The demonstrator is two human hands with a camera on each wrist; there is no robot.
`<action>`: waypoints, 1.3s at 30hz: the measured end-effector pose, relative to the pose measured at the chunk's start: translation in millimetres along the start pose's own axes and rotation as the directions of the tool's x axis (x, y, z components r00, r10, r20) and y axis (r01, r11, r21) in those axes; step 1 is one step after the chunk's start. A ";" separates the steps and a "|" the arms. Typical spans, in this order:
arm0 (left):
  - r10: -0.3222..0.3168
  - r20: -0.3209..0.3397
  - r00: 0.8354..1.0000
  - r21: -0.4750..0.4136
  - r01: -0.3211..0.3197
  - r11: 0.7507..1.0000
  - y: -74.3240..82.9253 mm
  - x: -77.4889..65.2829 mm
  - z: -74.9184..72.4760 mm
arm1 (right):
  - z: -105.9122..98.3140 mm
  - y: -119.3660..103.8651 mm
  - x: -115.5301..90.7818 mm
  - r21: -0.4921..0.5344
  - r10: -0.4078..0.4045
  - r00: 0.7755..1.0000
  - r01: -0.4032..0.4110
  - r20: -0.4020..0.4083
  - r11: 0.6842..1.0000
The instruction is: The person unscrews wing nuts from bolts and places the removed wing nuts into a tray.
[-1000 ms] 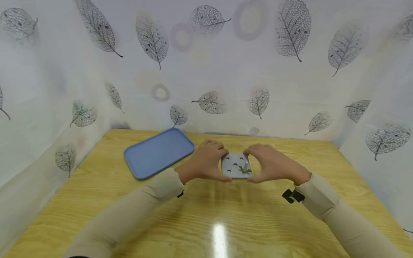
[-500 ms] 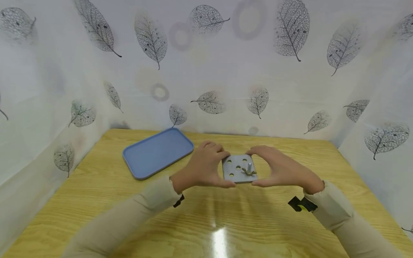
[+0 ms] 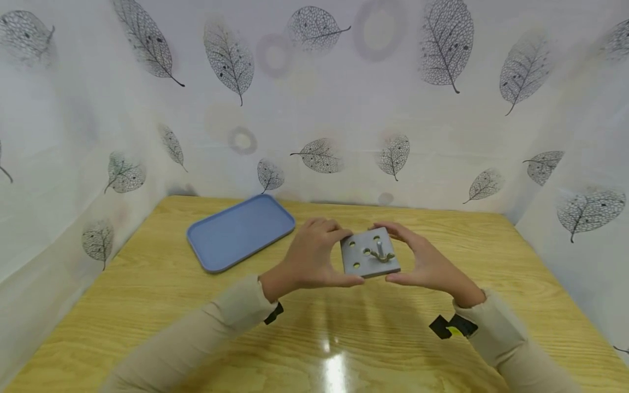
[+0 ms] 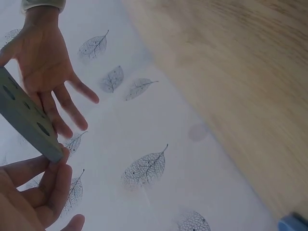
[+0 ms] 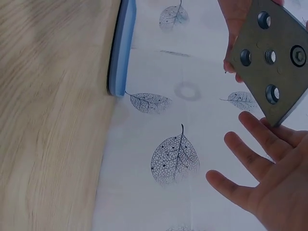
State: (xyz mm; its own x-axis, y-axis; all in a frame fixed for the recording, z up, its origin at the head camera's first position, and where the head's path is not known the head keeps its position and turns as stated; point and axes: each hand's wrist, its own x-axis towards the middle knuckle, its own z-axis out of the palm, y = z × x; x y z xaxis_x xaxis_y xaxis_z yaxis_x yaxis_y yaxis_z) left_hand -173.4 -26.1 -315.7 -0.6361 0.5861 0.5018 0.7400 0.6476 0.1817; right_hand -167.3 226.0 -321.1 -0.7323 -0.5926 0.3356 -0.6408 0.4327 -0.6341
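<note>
Both hands hold a square grey metal plate (image 3: 363,263) with round holes, raised over the table and tilted. A bolt stands up through its lower right hole with a brass-coloured wing nut (image 3: 382,256) on it. My left hand (image 3: 314,255) pinches the left side, thumb at the near edge and index finger at the far corner. On the right side, my right hand (image 3: 432,265) pinches likewise; its other fingers spread away in the right wrist view. That view shows the plate's underside (image 5: 260,41), with the bolt head (image 5: 299,56) recessed in one hole.
A blue rectangular tray (image 3: 241,233) lies on the wooden table (image 3: 295,333) at the back left. Leaf-patterned white cloth (image 3: 314,98) hangs behind the table and along both sides.
The plate has come up nearer the head camera and turned slightly, its right side now higher. Both hands moved with it, keeping their hold. The tray has stayed put.
</note>
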 end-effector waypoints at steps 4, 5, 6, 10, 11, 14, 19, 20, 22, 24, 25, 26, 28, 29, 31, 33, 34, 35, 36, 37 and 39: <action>-0.002 -0.059 0.998 -0.045 -0.001 0.999 2.5 -0.5 1.3 | 1.5 -4.1 0.9 0.126 -0.014 1.000 0.015 -0.006 0.992; -0.001 -0.074 0.997 -0.055 -0.003 0.998 3.1 -0.7 1.5 | 1.5 -5.2 1.2 0.152 -0.015 1.000 0.016 -0.006 0.988; 0.001 -0.087 0.996 -0.068 -0.007 0.998 3.7 -0.8 1.5 | 1.5 -6.0 1.6 0.174 -0.016 1.000 0.018 -0.009 0.985; 0.007 -0.113 0.994 -0.098 -0.018 0.995 4.4 -0.8 2.1 | 1.5 -6.7 3.3 0.216 -0.040 0.999 0.047 -0.035 0.975; 0.010 -0.114 0.993 -0.102 -0.022 0.995 4.1 -0.8 2.7 | 1.8 -6.8 3.8 0.216 -0.049 0.998 0.058 -0.046 0.975; 0.016 -0.094 0.995 -0.118 -0.027 0.993 3.4 -1.1 5.2 | 2.1 -7.7 4.5 0.200 -0.066 0.995 0.080 -0.074 0.977; 0.012 -0.021 1.000 -0.171 -0.016 0.985 4.9 -2.2 8.7 | 0.7 -12.2 5.2 0.148 -0.030 0.996 0.043 -0.089 0.988; 0.010 -0.010 1.000 -0.182 -0.012 0.983 5.3 -2.3 9.4 | 0.2 -13.8 5.7 0.139 -0.018 0.996 0.030 -0.087 0.990; 0.006 0.007 1.000 -0.213 -0.005 0.977 6.1 -2.4 10.5 | -0.2 -17.3 7.3 0.117 0.003 0.996 0.008 -0.087 0.993; 0.001 0.026 1.000 -0.255 0.006 0.967 6.5 -2.2 12.6 | -0.3 -21.1 9.4 0.090 0.019 0.996 -0.011 -0.086 0.996; -0.004 0.038 0.999 -0.283 0.014 0.959 6.9 -2.1 13.8 | -0.2 -22.6 10.1 0.077 0.024 0.996 -0.017 -0.086 0.997; -0.011 0.051 0.999 -0.316 0.026 0.948 7.6 -2.1 14.8 | -0.2 -24.1 11.0 0.066 0.027 0.996 -0.021 -0.086 0.998; -0.031 0.076 0.997 -0.382 0.058 0.922 8.7 -2.4 16.9 | 0.1 -26.9 12.5 0.048 0.032 0.996 -0.027 -0.088 0.998; -0.042 0.086 0.995 -0.406 0.074 0.911 9.0 -2.6 18.1 | 0.0 -28.1 13.2 0.037 0.031 0.996 -0.028 -0.087 0.999; -0.059 0.093 0.994 -0.446 0.094 0.890 10.0 -3.2 19.5 | -0.2 -30.6 14.4 0.028 0.032 0.996 -0.029 -0.088 0.999; -0.064 0.081 0.995 -0.473 0.095 0.876 10.4 -3.2 20.7 | -1.0 -32.9 15.3 0.018 0.028 0.996 -0.027 -0.088 0.999; -0.062 0.071 0.996 -0.480 0.089 0.873 10.5 -3.2 21.2 | -1.5 -34.0 15.7 0.010 0.026 0.996 -0.025 -0.088 1.000; -0.057 0.063 0.996 -0.486 0.081 0.870 10.6 -3.3 21.5 | -2.0 -34.9 16.1 0.003 0.023 0.996 -0.022 -0.085 1.000; -0.051 0.053 0.997 -0.488 0.071 0.870 10.7 -3.5 21.6 | -2.4 -35.9 16.4 0.003 0.022 0.996 -0.021 -0.082 1.000; -0.045 0.044 0.998 -0.491 0.061 0.869 10.5 -3.8 22.0 | -2.9 -36.6 16.6 0.000 0.018 0.997 -0.018 -0.075 1.000; -0.033 0.029 0.999 -0.491 0.043 0.870 10.2 -4.7 22.8 | -3.5 -38.2 16.9 0.005 0.020 0.998 -0.020 -0.054 1.000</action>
State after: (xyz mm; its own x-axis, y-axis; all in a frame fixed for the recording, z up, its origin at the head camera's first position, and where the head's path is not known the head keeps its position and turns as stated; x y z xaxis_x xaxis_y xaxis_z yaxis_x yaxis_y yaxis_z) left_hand -167.9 -11.2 -335.5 -0.6661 0.5782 0.4711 0.7239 0.3492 0.5949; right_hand -156.0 201.8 -288.7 -0.7563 -0.5460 0.3605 -0.6252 0.4405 -0.6443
